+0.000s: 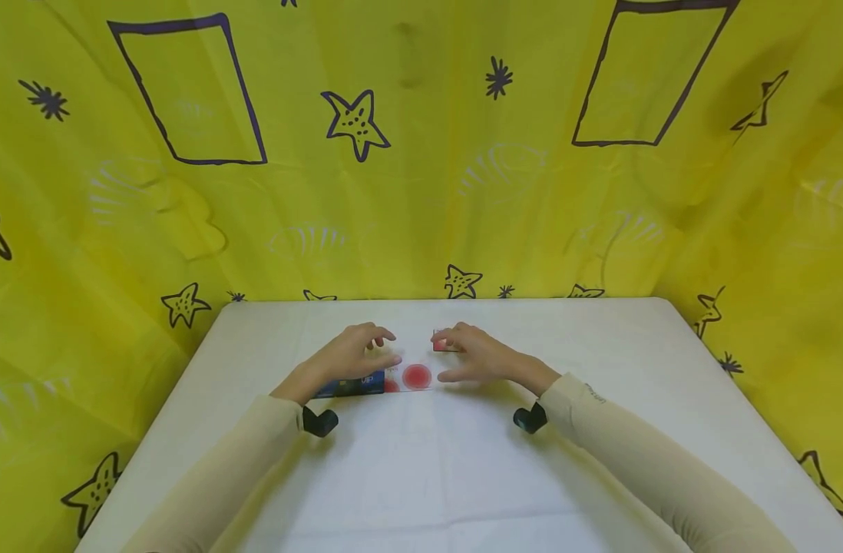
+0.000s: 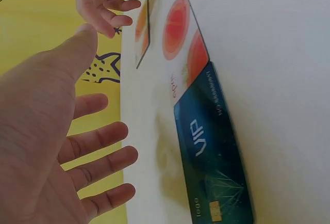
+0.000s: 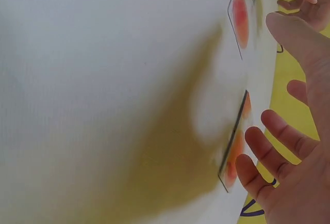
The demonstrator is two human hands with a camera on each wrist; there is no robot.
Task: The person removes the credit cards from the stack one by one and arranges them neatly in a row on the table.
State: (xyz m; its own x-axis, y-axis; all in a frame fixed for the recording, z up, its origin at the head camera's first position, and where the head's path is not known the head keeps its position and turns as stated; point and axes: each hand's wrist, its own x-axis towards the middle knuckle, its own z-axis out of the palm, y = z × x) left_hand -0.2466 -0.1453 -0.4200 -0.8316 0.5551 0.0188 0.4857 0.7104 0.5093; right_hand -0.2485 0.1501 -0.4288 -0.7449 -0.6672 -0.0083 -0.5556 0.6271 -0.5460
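Observation:
A dark blue-green VIP card [image 2: 211,136] with a gold chip lies flat on the table. Its end meets a white card [image 1: 417,376] with red circles on it. Farther back and to the right is another card [image 3: 235,149] with red and orange patches, partly covered by the right hand in the head view. My left hand [image 1: 352,353] hovers above the VIP card, fingers loosely spread and holding nothing. Over by the third card is my right hand [image 1: 480,355], its fingers also apart with nothing between them.
A white cloth covers the table [image 1: 408,476]. Behind it and at both sides hangs a yellow curtain [image 1: 421,207] with drawn stars and frames. Black straps with dark pieces [image 1: 320,422] sit at both wrists.

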